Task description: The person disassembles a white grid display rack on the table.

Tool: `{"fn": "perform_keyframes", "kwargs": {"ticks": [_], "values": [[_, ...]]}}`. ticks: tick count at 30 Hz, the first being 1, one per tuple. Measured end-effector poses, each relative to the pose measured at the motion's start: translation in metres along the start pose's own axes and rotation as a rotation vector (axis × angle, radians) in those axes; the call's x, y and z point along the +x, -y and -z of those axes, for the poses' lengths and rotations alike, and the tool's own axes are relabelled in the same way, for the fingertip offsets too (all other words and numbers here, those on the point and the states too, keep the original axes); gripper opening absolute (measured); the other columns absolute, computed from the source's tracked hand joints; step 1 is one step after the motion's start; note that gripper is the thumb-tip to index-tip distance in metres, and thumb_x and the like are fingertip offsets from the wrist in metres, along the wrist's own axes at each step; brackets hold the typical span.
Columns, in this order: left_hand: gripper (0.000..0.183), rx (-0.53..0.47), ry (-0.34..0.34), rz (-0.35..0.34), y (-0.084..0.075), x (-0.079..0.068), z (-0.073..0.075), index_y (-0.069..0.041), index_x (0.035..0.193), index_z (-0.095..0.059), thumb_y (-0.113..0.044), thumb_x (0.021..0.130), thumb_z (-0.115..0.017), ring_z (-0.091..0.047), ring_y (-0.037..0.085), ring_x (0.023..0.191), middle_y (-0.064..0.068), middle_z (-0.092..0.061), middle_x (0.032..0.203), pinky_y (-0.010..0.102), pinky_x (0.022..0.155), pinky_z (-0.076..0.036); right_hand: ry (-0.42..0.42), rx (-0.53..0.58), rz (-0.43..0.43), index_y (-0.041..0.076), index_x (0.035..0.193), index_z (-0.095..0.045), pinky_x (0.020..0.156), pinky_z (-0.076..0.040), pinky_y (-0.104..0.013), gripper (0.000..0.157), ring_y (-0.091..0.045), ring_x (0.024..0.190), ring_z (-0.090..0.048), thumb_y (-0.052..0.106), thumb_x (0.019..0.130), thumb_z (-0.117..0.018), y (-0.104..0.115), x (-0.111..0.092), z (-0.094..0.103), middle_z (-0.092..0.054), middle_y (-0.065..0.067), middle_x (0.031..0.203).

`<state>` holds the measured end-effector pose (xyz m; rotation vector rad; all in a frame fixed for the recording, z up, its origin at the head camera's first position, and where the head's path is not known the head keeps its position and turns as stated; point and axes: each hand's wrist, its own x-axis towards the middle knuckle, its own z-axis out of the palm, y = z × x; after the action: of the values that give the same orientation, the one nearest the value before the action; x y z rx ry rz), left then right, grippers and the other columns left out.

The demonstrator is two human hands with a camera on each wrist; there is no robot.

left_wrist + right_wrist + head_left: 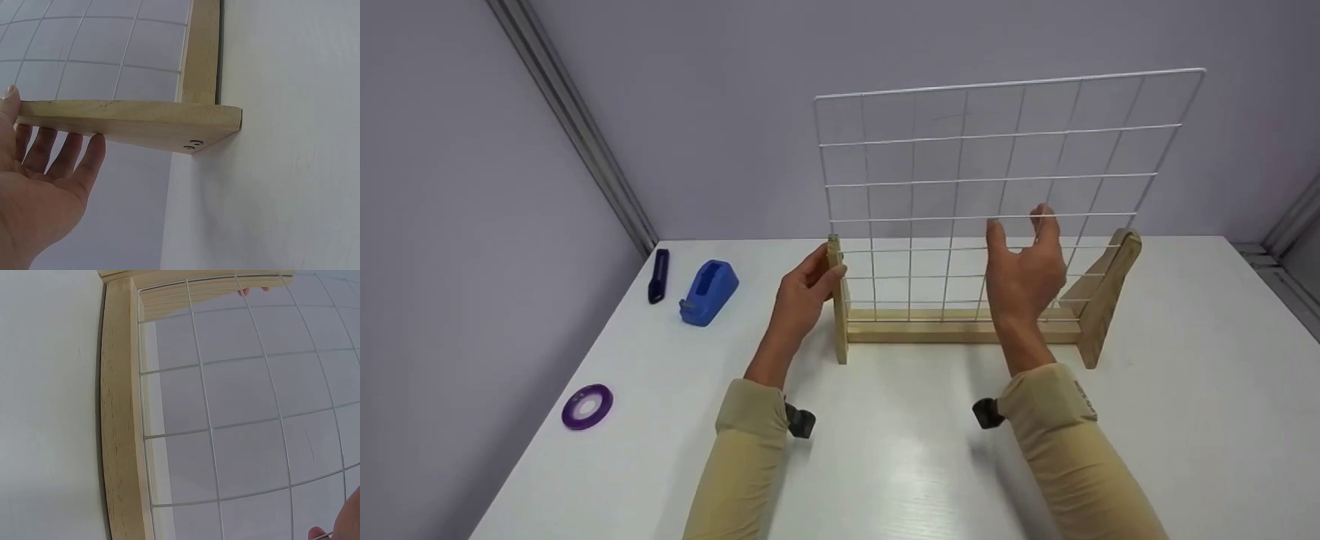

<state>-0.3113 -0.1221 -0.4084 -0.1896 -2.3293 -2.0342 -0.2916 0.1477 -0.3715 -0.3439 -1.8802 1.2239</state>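
Observation:
A white wire grid (934,181) stands in a wooden stand (885,332) with a base bar and two side boards. My left hand (801,296) holds the left side board (840,315) near its upper end. In the left wrist view, the thumb lies at the board's edge and the fingers (64,154) rest on its outer face. My right hand (1026,277) grips the wires right of the grid's middle, its fingertips among them. Only a little of that hand (350,517) shows in the right wrist view, with a fingertip behind a wire.
Left of the stand, a blue tape dispenser (709,292) and a dark utility knife (658,276) lie on the white table (900,465). A purple ring-shaped roll (587,406) is near the left table edge. A wall (735,135) rises behind the table.

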Motion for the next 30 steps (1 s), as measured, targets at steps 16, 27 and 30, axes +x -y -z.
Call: {"fn": "perform_keyframes", "kwargs": {"ticks": [16,27,30], "values": [[0.062,-0.001,0.023,-0.017,-0.001,0.0,0.002,-0.025,0.155,-0.044,-0.037,0.099,-0.067,-0.057,0.015,0.134,0.0,-0.057,0.148,0.034,0.108,-0.052,0.027,0.001,-0.086,0.012,0.146,-0.05,0.114,-0.042,-0.04,0.064,-0.018,0.14,-0.05,0.043,0.094,-0.07,0.01,-0.001,0.002,-0.056,-0.004,0.149],[0.062,0.036,0.024,0.002,-0.002,0.0,0.006,-0.026,0.154,-0.046,-0.039,0.098,-0.068,-0.057,0.014,0.133,-0.002,-0.059,0.146,0.035,0.109,-0.051,0.019,0.015,-0.085,0.013,0.149,-0.047,0.117,-0.039,-0.036,0.066,-0.013,0.142,-0.047,0.043,0.095,-0.069,0.024,0.006,0.002,-0.055,0.0,0.15],[0.062,0.059,0.026,0.017,-0.001,0.0,0.006,-0.028,0.154,-0.044,-0.041,0.098,-0.067,-0.057,0.014,0.133,-0.003,-0.058,0.147,0.036,0.109,-0.051,0.021,0.014,-0.093,0.013,0.149,-0.048,0.116,-0.04,-0.037,0.066,-0.015,0.142,-0.048,0.043,0.095,-0.07,0.029,0.009,0.002,-0.055,0.0,0.15]]}}
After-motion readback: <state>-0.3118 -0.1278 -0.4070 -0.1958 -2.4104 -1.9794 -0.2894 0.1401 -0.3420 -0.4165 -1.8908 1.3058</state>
